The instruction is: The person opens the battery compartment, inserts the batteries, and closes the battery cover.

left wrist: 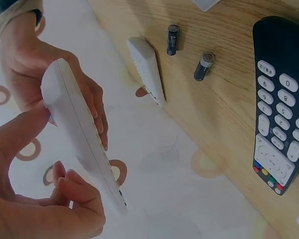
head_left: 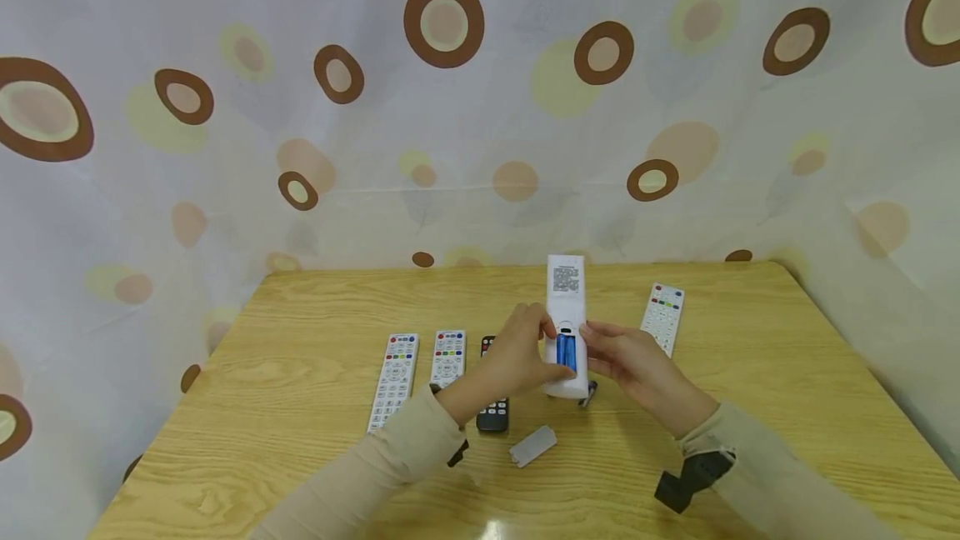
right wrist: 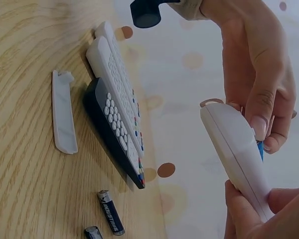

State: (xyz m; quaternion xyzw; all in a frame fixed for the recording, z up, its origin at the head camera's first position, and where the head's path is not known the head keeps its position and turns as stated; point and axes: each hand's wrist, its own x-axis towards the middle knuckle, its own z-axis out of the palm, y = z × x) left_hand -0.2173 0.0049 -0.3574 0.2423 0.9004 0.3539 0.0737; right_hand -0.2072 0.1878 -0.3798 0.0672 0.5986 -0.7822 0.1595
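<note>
Above the bench, well inside its side edges, the right hand grips a white remote control, presumably light, stiff and slick, best held by its long edge, while the left hand pinches at its blue batteries.

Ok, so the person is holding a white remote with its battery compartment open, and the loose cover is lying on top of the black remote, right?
The cover isn't on the black remote: the right wrist view shows it lying on the table, beside that remote. The white remote is held with its battery compartment open.
</note>
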